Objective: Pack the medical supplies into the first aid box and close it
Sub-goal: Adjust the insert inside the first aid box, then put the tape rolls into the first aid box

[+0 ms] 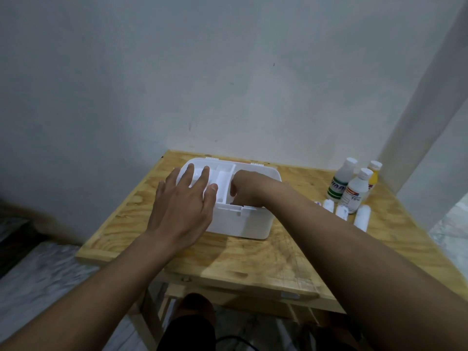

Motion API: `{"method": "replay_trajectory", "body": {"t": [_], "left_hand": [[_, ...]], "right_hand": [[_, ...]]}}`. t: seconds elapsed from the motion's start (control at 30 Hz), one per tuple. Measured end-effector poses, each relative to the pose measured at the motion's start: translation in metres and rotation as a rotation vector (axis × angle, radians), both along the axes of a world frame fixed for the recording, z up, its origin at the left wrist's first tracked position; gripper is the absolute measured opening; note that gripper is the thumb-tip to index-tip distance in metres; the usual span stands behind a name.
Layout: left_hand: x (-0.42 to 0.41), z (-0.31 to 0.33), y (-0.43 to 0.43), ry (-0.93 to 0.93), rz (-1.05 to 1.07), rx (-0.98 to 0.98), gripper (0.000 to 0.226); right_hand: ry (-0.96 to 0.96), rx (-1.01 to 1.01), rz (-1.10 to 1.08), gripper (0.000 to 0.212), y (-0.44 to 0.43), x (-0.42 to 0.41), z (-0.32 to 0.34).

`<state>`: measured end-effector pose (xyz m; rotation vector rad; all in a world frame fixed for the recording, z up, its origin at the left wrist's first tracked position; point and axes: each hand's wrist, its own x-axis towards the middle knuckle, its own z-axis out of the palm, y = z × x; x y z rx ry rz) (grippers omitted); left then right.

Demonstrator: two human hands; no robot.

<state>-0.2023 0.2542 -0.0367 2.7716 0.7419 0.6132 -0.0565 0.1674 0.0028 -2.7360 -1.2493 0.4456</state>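
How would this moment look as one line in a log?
left hand flat on box | right hand inside box | bottles, rolls unpacked

The fingers of the right hand (244, 190) go down inside the first aid box (235, 221), so it cannot be seen if they hold something. The left hand (183, 206) covers the left compartments of the box. The labels on the three bottles (354, 191) are too blurred to read completely.
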Motion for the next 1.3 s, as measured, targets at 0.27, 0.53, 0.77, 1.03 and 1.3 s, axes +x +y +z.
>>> {"method": "replay_trajectory", "body": {"t": [0.27,0.53,0.77,1.03,1.3], "left_hand": [[0.0,0.0,0.0,-0.012,-0.005,0.008,0.079],[-0.001,0.001,0.0,-0.007,-0.008,0.01,0.08],[-0.001,0.004,-0.001,0.028,0.018,0.005,0.073],[-0.002,0.009,-0.002,0.116,0.023,-0.001,0.061],[0.006,0.031,-0.033,0.041,-0.006,0.1,0.052]], "right_hand": [[0.023,0.07,-0.019,0.03,0.011,0.001,-0.009],[0.051,0.112,-0.04,0.043,0.012,0.002,-0.013],[0.067,0.064,-0.075,0.04,0.011,-0.001,-0.007],[0.042,0.012,-0.085,0.016,-0.012,-0.002,0.029],[-0.262,0.273,-0.015,0.027,-0.07,-0.003,0.063]]}}
